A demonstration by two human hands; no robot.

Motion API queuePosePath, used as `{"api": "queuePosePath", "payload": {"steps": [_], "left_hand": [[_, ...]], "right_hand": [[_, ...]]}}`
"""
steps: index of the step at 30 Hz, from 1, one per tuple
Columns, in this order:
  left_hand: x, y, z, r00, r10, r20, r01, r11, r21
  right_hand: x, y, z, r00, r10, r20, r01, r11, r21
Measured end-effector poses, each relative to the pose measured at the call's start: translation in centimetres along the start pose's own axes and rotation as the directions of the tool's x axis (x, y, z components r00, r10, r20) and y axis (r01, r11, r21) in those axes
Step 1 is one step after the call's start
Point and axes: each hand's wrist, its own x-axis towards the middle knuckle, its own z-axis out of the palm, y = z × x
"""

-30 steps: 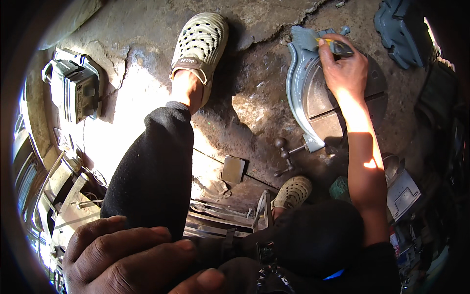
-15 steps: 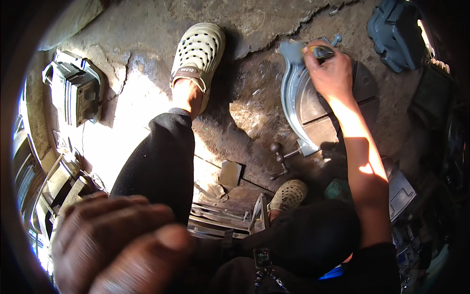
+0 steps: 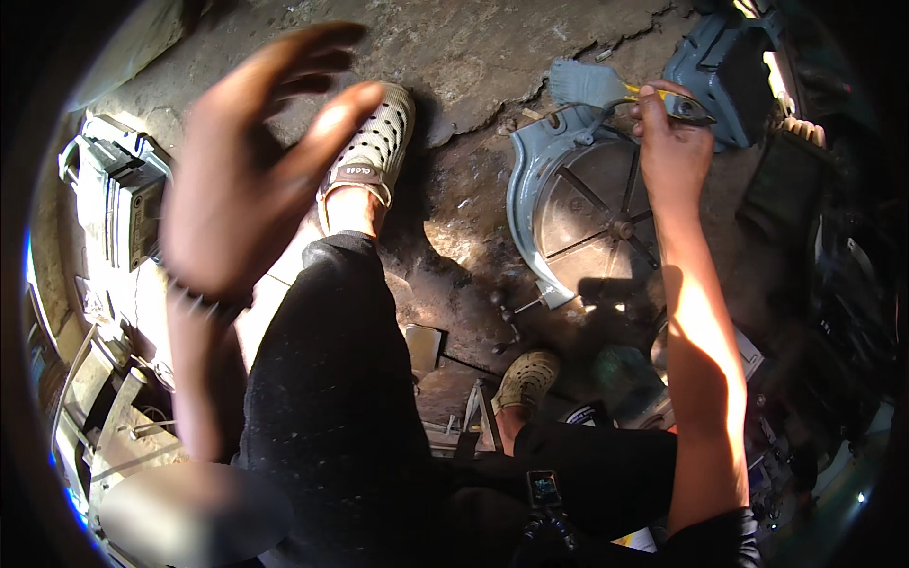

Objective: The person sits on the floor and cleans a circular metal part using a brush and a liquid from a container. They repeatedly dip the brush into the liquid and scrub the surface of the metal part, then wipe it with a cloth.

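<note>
My right hand (image 3: 674, 156) grips a paintbrush (image 3: 585, 83) by its yellow and black handle. Grey-blue paint coats its wide bristles, which point left, over the top end of a curved grey-blue metal frame (image 3: 526, 199); I cannot tell if they touch it. The frame curves around the left side of a round, slotted metal disc (image 3: 573, 213) on the floor. My left hand (image 3: 241, 180), blurred by motion, is raised at the upper left over my left shoe. Its fingers are spread and it holds nothing.
A grey-blue boxy casting (image 3: 701, 57) lies at the upper right, close to my right hand. Another machine part (image 3: 123, 189) stands at the left. My clog (image 3: 374, 142) rests on the cracked floor (image 3: 464, 66). A small flat plate (image 3: 422, 346) lies nearer me.
My left hand has swung up from the lower left, its fingers now spread. The view has shifted, and the brush now shows clearly, its bristles pointing left.
</note>
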Motion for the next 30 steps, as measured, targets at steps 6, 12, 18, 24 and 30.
{"api": "queuePosePath", "payload": {"steps": [6, 12, 18, 24, 30], "left_hand": [[2.4, -5.0, 7.6, 0.883, -0.311, 0.351, 0.468, 0.552, -0.69], [-0.2, -7.2, 6.6, 0.836, -0.287, 0.468, 0.549, 0.397, -0.736], [-2.2, -9.3, 5.5, 0.846, -0.379, 0.374, 0.511, 0.381, -0.771], [-3.4, -9.3, 6.6, 0.797, -0.345, 0.496, 0.601, 0.371, -0.708], [-3.6, -10.6, 6.0, 0.785, -0.409, 0.466, 0.611, 0.384, -0.692]], "right_hand": [[-1.1, -3.9, 1.3, 0.991, 0.132, -0.024, -0.132, 0.991, -0.004], [-4.4, -7.4, 4.1, 0.97, 0.226, 0.093, -0.216, 0.97, -0.109], [-3.4, -6.4, 4.2, 0.929, 0.338, 0.148, -0.326, 0.94, -0.102], [-1.8, -3.9, 2.6, 0.934, 0.065, 0.352, 0.123, 0.866, -0.486], [-1.8, -2.3, 4.4, 0.876, 0.285, 0.388, 0.022, 0.781, -0.624]]}}
